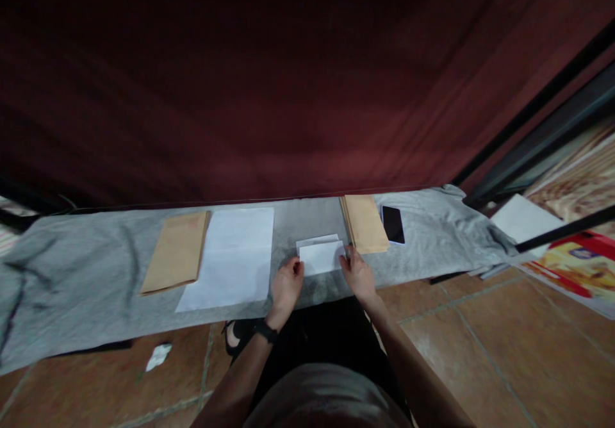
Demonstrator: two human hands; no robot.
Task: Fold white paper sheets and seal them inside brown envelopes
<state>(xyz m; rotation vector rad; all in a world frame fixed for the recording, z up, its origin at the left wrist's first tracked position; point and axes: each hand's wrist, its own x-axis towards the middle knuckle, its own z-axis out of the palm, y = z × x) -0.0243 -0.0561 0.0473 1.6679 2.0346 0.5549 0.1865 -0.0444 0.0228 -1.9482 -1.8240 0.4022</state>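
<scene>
A folded white sheet of paper lies on the grey cloth-covered table in front of me. My left hand pinches its left edge, fingers curled onto the paper. My right hand holds its right edge the same way. A black band sits on my left wrist. To the left lies a stack of flat white paper, and beyond it a brown envelope. A stack of brown envelopes lies just right of my right hand.
A black phone rests beside the envelope stack. A dark red curtain hangs behind the table. A crumpled white scrap lies on the tiled floor. White sheets and a colourful poster sit at the right.
</scene>
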